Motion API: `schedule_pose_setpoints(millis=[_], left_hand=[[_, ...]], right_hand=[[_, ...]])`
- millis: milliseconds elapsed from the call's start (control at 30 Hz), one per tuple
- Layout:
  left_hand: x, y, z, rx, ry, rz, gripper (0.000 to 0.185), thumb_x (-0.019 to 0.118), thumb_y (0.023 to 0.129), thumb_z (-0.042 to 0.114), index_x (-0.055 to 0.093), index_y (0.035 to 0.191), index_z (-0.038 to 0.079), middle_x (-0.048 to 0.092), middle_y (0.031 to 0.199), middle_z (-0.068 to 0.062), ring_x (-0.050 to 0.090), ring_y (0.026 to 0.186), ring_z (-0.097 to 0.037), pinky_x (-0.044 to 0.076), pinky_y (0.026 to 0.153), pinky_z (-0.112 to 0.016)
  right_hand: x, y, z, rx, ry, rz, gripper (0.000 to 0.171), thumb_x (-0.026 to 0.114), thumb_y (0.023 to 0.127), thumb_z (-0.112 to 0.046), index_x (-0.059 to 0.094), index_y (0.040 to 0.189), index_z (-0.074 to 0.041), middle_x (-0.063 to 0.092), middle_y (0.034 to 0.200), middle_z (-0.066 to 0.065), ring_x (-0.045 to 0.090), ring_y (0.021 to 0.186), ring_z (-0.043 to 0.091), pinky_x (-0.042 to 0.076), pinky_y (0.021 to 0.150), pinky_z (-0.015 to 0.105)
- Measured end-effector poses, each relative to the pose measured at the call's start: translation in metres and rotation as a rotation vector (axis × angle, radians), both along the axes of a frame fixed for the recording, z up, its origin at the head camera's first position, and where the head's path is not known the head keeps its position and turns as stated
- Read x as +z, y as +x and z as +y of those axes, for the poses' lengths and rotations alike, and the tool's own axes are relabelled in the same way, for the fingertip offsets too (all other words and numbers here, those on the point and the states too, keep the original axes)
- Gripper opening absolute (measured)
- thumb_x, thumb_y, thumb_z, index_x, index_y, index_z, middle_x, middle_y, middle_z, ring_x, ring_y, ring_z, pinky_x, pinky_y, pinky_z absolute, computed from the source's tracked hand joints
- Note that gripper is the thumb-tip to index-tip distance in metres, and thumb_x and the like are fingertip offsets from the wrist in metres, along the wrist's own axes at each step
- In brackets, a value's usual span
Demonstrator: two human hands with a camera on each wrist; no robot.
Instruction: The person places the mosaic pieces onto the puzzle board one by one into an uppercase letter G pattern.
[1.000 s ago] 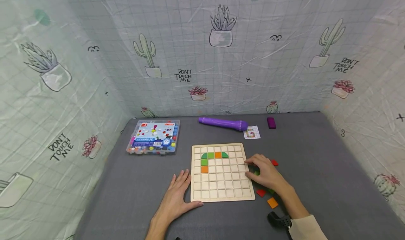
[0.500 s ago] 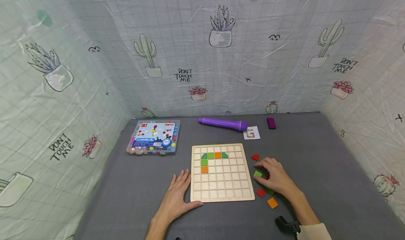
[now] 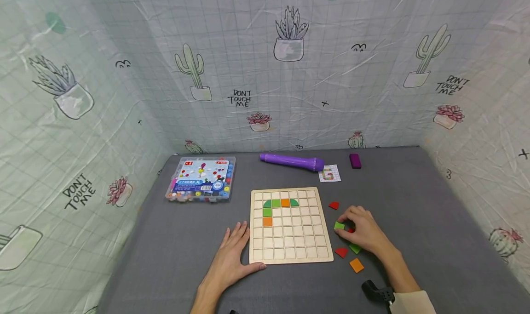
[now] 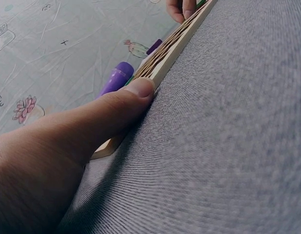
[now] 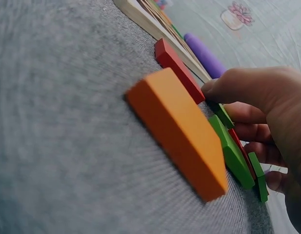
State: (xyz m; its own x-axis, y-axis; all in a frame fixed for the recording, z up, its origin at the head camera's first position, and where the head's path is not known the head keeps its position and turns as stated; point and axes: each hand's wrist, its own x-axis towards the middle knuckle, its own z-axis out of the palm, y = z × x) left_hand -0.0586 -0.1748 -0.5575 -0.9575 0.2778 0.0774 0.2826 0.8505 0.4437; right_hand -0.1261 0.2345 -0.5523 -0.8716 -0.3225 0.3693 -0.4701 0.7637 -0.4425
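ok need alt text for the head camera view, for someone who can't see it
A person's right hand pinches a green tile among loose red, green and orange tiles beside a wooden grid board on a grey table. The left hand rests flat against the board's left edge.

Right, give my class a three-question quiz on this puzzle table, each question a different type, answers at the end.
1. True or false: the left hand lies flat beside the wooden grid board.
2. Which loose piece does the right hand pinch? A) light green square B) orange square C) red piece
3. Fill in: the purple tube lies ____ the board, nearer the back wall.

Key
1. True: fingers straight, thumb against the board's near left corner.
2. A
3. Behind
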Motion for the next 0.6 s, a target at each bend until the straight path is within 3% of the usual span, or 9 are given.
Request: schedule_pose_setpoints(millis=[333, 600], left_hand=[[0.0, 0.0, 0.0, -0.006, 0.012, 0.022, 0.111, 0.069, 0.073, 0.078, 0.041, 0.154, 0.008, 0.034, 0.163, -0.009, 0.027, 0.154, -0.029, 0.017, 0.129, -0.051], [0.001, 0.0, 0.0, 0.008, 0.013, -0.007, 0.11, 0.069, 0.073, 0.078, 0.038, 0.156, 0.011, 0.031, 0.164, -0.006, 0.023, 0.155, -0.024, 0.013, 0.131, -0.046]], right_hand=[[0.007, -0.007, -0.006, -0.012, -0.015, -0.011, 0.02, 0.086, 0.076, -0.023, 0.071, 0.089, -0.021, 0.068, 0.09, -0.008, 0.058, 0.089, 0.015, 0.047, 0.083, 0.04], [0.017, -0.016, -0.029, 0.067, -0.039, -0.015, 0.021, 0.086, 0.077, -0.024, 0.072, 0.092, -0.019, 0.068, 0.091, -0.009, 0.056, 0.089, 0.012, 0.047, 0.083, 0.04]])
